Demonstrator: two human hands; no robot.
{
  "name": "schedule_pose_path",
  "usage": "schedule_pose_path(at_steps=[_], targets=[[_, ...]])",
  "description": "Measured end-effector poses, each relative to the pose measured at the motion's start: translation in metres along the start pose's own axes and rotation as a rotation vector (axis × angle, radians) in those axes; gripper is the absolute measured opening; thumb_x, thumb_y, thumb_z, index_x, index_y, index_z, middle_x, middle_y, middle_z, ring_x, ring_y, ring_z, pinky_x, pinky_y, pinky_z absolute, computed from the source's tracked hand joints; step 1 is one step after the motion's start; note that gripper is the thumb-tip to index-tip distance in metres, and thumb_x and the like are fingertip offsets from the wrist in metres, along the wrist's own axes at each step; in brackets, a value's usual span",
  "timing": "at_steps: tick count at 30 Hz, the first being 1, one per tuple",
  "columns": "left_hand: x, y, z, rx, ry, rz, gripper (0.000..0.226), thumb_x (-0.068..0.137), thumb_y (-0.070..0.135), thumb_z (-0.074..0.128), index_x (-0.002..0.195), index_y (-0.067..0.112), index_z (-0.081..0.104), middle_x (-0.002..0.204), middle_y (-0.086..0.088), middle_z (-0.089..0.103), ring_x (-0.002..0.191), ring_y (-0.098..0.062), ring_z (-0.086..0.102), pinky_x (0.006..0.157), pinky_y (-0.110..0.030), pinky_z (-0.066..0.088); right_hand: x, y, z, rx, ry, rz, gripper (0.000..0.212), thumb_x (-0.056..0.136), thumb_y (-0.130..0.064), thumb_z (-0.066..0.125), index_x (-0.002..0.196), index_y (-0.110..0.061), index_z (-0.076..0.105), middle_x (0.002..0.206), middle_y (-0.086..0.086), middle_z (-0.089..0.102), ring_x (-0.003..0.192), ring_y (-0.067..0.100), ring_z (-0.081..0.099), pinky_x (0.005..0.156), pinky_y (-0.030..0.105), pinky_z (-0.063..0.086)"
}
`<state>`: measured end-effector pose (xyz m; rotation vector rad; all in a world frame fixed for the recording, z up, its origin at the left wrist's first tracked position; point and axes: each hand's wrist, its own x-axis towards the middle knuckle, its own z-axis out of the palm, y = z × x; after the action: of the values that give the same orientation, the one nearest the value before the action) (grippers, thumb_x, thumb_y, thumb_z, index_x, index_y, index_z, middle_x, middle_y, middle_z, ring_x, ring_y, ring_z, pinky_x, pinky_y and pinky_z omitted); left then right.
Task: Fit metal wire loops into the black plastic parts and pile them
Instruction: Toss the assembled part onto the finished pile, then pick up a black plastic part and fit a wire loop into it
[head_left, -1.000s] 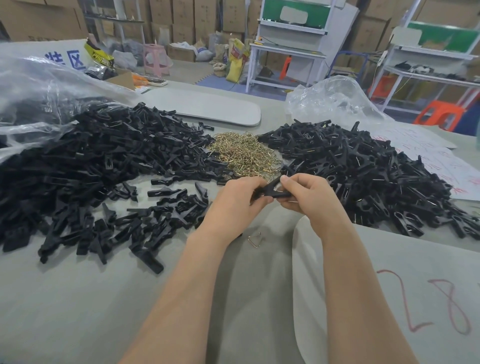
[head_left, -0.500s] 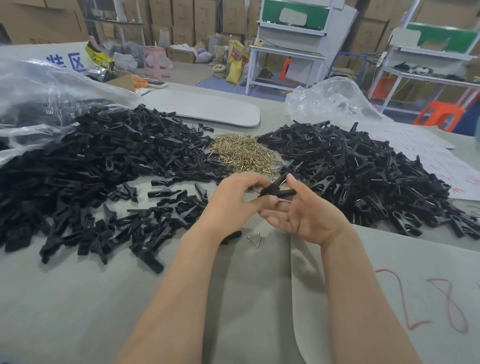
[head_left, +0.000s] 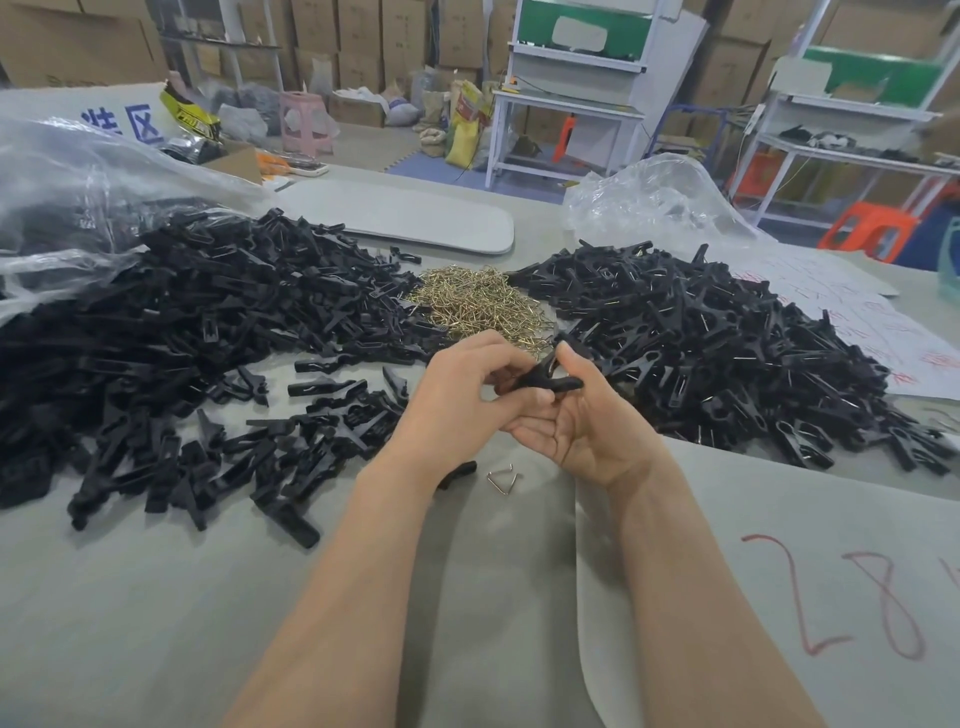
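A grey surface fills the lower view. At its centre the left hand curls its fingertips round one black plastic part, and the right hand, palm up with fingers half curled beneath, presses its thumb on the same part. Just at 6 o'clock from the hands lies a loose wire loop. At 12 o'clock sits the brass wire heap, touched at 10 o'clock by the left pile of black parts and at 2 o'clock by the right pile, whose parts show glints of wire. A paper sheet with red numerals covers the surface at 4 o'clock. A clear bag slumps at 10 o'clock, near the far edge. Bare surface lies near the forearms, from 6 to 8 o'clock. Beyond the far edge stand a white workbench and stacked cardboard boxes.
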<state>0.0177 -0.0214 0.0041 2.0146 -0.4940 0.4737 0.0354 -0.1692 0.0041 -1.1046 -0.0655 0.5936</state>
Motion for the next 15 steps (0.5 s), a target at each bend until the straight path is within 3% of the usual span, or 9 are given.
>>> schedule_pose_path(at_steps=[5, 9, 11, 15], targets=[[0.000, 0.001, 0.001, 0.000, -0.011, 0.000, 0.015, 0.076, 0.018, 0.078, 0.088, 0.015, 0.071, 0.084, 0.004, 0.061, 0.080, -0.013, 0.058, 0.079, -0.033, 0.049, 0.000, 0.000, -0.001, -0.001, -0.016, 0.006, 0.054, 0.069, -0.052, 0.056, 0.080, -0.004, 0.077, 0.077, 0.019, 0.072, 0.070, 0.023, 0.073, 0.058, 0.025, 0.059], [0.000, -0.003, 0.000, 0.046, -0.021, -0.020, 0.013, 0.079, 0.021, 0.075, 0.090, 0.018, 0.069, 0.085, 0.003, 0.059, 0.080, -0.012, 0.054, 0.077, -0.023, 0.044, 0.000, -0.001, -0.001, -0.061, -0.008, 0.030, 0.059, 0.069, -0.055, 0.057, 0.090, -0.003, 0.073, 0.078, 0.017, 0.073, 0.072, 0.023, 0.073, 0.060, 0.025, 0.059], [0.000, -0.008, 0.000, 0.113, -0.041, -0.050, 0.015, 0.080, 0.022, 0.073, 0.092, 0.014, 0.067, 0.086, 0.002, 0.058, 0.079, -0.011, 0.051, 0.075, -0.017, 0.039, 0.001, -0.004, 0.000, -0.204, 0.056, 0.046, 0.060, 0.072, -0.056, 0.059, 0.100, -0.004, 0.066, 0.080, 0.017, 0.073, 0.075, 0.024, 0.073, 0.061, 0.026, 0.059], [-0.001, -0.015, 0.000, 0.285, -0.104, -0.129, 0.018, 0.082, 0.027, 0.071, 0.090, 0.015, 0.061, 0.086, 0.007, 0.052, 0.084, -0.012, 0.051, 0.078, -0.028, 0.042, 0.000, -0.006, 0.002, -0.525, 0.263, -0.042, 0.032, 0.089, -0.039, 0.060, 0.097, -0.010, 0.068, 0.081, 0.013, 0.073, 0.071, 0.020, 0.072, 0.058, 0.024, 0.056]])
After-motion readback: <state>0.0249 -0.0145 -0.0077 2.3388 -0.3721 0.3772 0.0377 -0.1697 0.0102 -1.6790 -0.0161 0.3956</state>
